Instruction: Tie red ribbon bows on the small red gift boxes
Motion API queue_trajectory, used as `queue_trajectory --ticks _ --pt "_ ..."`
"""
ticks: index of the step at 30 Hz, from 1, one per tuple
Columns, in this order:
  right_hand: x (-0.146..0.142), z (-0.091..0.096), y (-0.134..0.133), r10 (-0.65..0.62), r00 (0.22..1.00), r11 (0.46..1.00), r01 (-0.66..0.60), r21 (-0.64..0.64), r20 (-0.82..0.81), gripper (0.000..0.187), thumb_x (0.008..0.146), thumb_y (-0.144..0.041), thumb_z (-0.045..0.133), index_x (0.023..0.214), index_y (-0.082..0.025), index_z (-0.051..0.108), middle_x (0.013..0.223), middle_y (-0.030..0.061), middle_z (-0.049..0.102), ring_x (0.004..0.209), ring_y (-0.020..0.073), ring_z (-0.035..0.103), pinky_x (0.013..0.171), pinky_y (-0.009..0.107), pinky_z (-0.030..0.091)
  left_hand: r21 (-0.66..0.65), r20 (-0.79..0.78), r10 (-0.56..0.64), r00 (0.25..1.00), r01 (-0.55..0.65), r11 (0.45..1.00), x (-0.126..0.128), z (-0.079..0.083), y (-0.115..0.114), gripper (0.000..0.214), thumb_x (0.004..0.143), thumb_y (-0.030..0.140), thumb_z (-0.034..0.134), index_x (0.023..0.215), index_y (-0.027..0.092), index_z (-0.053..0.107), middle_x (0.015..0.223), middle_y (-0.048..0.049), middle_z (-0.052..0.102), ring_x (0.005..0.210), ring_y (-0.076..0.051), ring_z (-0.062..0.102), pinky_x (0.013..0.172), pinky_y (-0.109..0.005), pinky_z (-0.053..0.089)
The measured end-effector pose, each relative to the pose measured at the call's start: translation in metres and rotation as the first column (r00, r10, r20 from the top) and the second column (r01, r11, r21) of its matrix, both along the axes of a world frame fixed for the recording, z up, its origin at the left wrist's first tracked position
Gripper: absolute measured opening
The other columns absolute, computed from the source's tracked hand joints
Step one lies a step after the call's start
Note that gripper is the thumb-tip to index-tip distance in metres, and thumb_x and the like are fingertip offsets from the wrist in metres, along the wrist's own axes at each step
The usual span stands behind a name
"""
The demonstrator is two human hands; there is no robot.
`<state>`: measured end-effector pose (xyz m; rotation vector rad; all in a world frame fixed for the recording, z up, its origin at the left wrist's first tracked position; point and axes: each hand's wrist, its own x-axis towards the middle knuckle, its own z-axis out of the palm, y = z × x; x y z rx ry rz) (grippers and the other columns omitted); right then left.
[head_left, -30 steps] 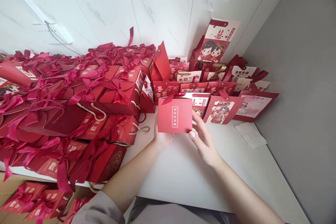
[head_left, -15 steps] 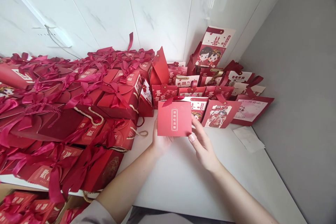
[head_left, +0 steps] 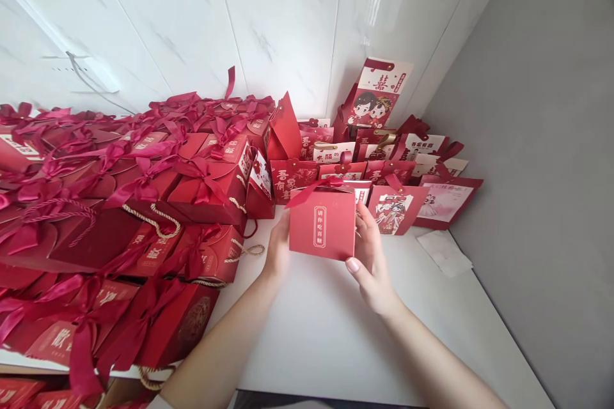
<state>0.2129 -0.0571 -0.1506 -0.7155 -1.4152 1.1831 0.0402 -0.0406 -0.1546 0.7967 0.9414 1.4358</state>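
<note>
A small red gift box (head_left: 307,227) with a ribbon on top and a gold-framed line of characters on its front is held up over the white table (head_left: 311,332). Around its left side is my left hand (head_left: 278,246), its fingers mostly hidden behind the box. My right hand (head_left: 371,265) grips the right side, thumb at the lower front corner. Just behind stand rows of red and white gift boxes, among them one with a costumed figure (head_left: 393,212) and one with a pink panel (head_left: 444,201).
Stacked red boxes with ribbon bows (head_left: 206,182) and gold cord handles fill the left side. A tall box with a cartoon couple (head_left: 377,96) rises at the back near the tiled wall (head_left: 278,13). A white paper (head_left: 445,252) lies by the grey partition (head_left: 537,160).
The held box has tipped slightly, so more of its top and ribbon shows. My left hand now shows more along the box's left side. The view has shifted a little.
</note>
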Motion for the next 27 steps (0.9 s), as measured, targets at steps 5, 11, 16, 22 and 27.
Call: queue_trajectory --ticks 5,11,16,22,27 --pt "0.002 -0.002 -0.003 -0.159 0.979 0.978 0.138 0.157 0.128 0.111 0.080 -0.058 0.077 0.162 -0.036 0.006 0.170 0.0067 0.016 0.155 0.0359 0.020 0.124 0.058 0.028 0.106 0.024 -0.191 0.981 0.187 0.977 0.001 0.000 -0.008 0.062 0.082 0.064 0.069 0.125 0.020 0.069 0.126 -0.0119 0.071 0.128 -0.036 0.058 0.104 -0.045 0.048" --pt "0.002 -0.001 -0.009 -0.023 0.991 0.995 0.010 0.098 0.129 0.079 0.099 -0.047 0.054 0.162 -0.038 0.007 0.165 0.0045 0.032 0.152 0.0306 0.031 0.123 0.058 0.032 -0.074 0.320 -0.149 0.936 0.182 0.981 0.008 0.007 -0.007 0.059 0.089 0.066 0.055 0.125 0.022 0.067 0.125 -0.0106 0.071 0.122 -0.036 0.062 0.095 -0.048 0.053" --pt "0.002 0.001 -0.010 -0.058 0.976 0.979 0.015 0.202 0.208 0.061 0.098 -0.042 0.058 0.154 -0.036 0.037 0.164 0.0034 0.033 0.154 0.0323 0.025 0.125 0.059 0.024 -0.078 0.524 -0.308 0.794 0.405 0.911 0.004 0.009 -0.005 0.059 0.085 0.063 0.060 0.125 0.019 0.067 0.122 -0.0128 0.072 0.100 -0.030 0.071 0.071 -0.032 0.054" --pt "0.003 0.002 -0.009 -0.081 0.990 0.989 0.066 0.134 0.112 0.053 0.098 -0.042 0.057 0.149 -0.034 0.043 0.162 0.0052 0.035 0.152 0.0324 0.028 0.123 0.060 0.028 -0.093 0.601 -0.323 0.731 0.466 0.880 0.002 0.010 -0.005 0.062 0.089 0.059 0.052 0.128 0.011 0.062 0.122 -0.0201 0.069 0.089 -0.023 0.069 0.072 -0.031 0.051" --pt "0.001 -0.001 -0.008 -0.068 0.997 0.997 0.066 0.042 0.038 0.055 0.101 -0.048 0.050 0.152 -0.035 0.038 0.163 0.0052 0.034 0.149 0.0325 0.035 0.122 0.060 0.031 -0.075 0.469 -0.188 0.863 0.251 0.965 0.003 0.014 -0.004 0.061 0.088 0.062 0.050 0.129 0.019 0.062 0.126 -0.0150 0.069 0.119 -0.033 0.063 0.094 -0.044 0.050"
